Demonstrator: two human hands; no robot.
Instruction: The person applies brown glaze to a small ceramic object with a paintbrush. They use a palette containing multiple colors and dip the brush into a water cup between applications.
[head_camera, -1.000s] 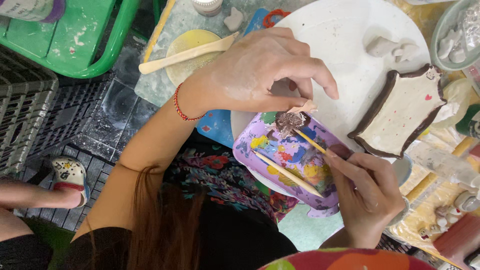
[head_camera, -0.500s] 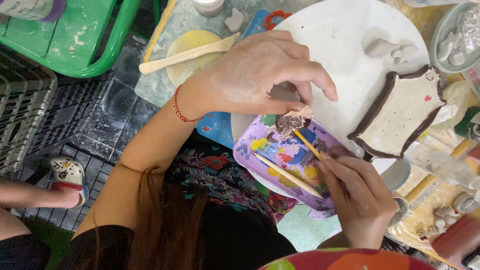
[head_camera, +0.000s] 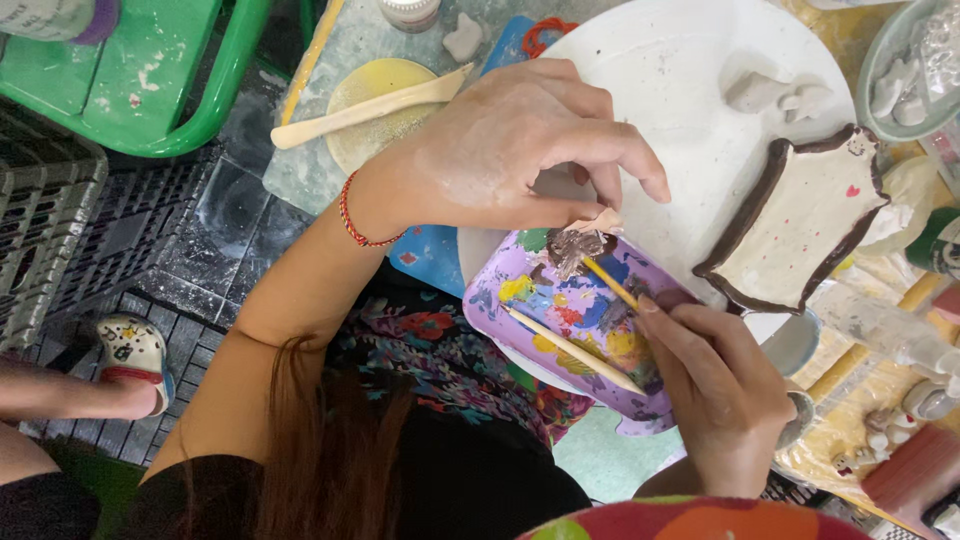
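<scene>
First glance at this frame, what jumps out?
Centre frame, the left hand pinches a small brown-painted clay piece over a purple palette smeared with yellow, blue and green. The right hand below it holds a thin brush against that piece. To the right, a brown-rimmed cream clay dish lies on the edge of a big white round board.

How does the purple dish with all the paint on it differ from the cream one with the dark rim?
The purple dish is splashed with yellow, blue and green paint; the cream dish is nearly plain, with small specks and a dark brown edge. The purple dish lies under both hands, with a thin stick across it; the cream dish lies untouched, partly on the white round plate. Both are shallow dishes with wavy outlines.
</scene>
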